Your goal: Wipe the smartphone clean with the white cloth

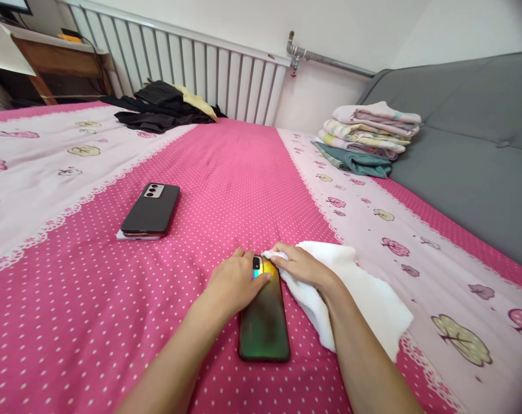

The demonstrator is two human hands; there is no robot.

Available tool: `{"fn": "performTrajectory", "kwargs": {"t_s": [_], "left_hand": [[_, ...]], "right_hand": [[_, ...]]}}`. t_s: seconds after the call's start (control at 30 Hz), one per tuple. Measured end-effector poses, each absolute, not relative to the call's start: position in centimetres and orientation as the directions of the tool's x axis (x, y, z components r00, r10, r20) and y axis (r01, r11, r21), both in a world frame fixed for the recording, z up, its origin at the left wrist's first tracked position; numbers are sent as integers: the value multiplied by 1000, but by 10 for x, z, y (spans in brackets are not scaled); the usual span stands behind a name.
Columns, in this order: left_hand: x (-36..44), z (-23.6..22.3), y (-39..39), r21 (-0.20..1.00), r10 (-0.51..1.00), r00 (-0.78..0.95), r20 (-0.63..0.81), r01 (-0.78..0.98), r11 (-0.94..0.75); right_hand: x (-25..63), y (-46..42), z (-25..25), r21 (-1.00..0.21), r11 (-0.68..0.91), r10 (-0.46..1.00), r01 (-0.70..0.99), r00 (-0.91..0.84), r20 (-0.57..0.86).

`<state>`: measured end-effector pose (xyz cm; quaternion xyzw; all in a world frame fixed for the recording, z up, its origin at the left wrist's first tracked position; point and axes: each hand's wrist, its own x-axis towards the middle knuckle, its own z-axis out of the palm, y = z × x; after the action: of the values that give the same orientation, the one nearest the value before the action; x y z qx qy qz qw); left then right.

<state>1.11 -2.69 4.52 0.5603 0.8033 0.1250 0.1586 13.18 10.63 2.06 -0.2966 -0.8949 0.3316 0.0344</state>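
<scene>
A green smartphone (265,325) lies back side up on the pink dotted bedspread, its camera end away from me. My left hand (239,279) grips its upper left side, the thumb lying across the back below the camera block. In my right hand (302,264) the corner of a white cloth (364,287) is pinched at the phone's top right edge. The rest of that cloth spreads to the right, partly under my right forearm.
A dark grey phone (151,210) rests on a white flat item at the left. Folded fabrics (368,138) are stacked by the grey headboard (468,126). Dark clothes (161,106) lie near the white radiator (187,57). A wooden desk (62,57) stands far left.
</scene>
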Motion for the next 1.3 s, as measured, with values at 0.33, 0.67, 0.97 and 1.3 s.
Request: {"fn": "performTrajectory", "kwargs": {"t_s": [0.33,0.67,0.97,1.3], "left_hand": [[11,42,-26,377,942,-320,-97,864,332],[11,42,-26,372,942,-318,-104,866,334],[11,42,-26,367,943,-316,-105,869,332],[11,42,-27,366,941,-319,-113,867,338]], "right_hand": [[131,106,20,-610,612,548,504,-826,-132],[132,106,20,-605,615,549,505,-825,-131],[132,107,20,-606,616,549,504,-826,-130],[132,106,20,-602,615,552,509,-823,-132]]}}
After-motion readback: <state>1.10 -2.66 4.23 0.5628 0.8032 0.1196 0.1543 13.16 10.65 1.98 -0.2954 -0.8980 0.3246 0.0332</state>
